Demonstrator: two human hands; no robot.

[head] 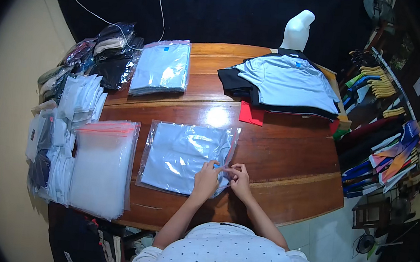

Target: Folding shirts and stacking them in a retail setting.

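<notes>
A light blue shirt (177, 154) lies folded inside a clear plastic zip bag (146, 159) on the wooden table before me. The bag's reddish zip edge (234, 143) faces right. My left hand (207, 178) pinches that edge near its lower end, over the shirt's collar area. Close beside it, my right hand (239, 179) grips the same edge from the right, thumb and forefinger together. The fingertips of both hands nearly meet, and they hide part of the bag's mouth.
A stack of empty zip bags (102, 170) lies to the left, beside piled packaged garments (55, 165). Bagged blue shirts (161, 67) are stacked at the back. Unbagged shirts (290, 82) lie at the far right, near a white mannequin (297, 29). A clothes rack (399, 92) stands right of the table (291, 150).
</notes>
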